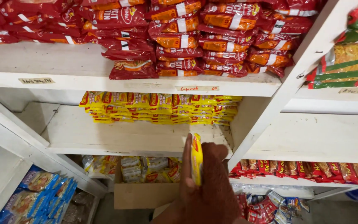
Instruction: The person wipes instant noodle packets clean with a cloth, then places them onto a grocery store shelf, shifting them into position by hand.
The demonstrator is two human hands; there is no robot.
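Holding a yellow packet (197,159) on edge, your hand (206,186) rises from the bottom of the view in front of the white shelves (83,137). The fingers are closed around the packet, thumb pressed on its left face and the other fingers wrapped behind its right face, so only a thin yellow strip shows. Which of your two hands this is cannot be told from here; the other hand is out of sight. The packet sits just below the front edge of the middle shelf, to the lower right of the yellow stack (162,108) of like packets lined up along the back of that shelf. Above, the top shelf carries piled red bags (179,37). Behind your hand, lower down, a cardboard box (146,195) holds pale packets. At lower left lie blue packets (38,195). On the right unit, a row of red packets (307,169) stands on a lower shelf, and green-edged snack bags (349,62) lie above.
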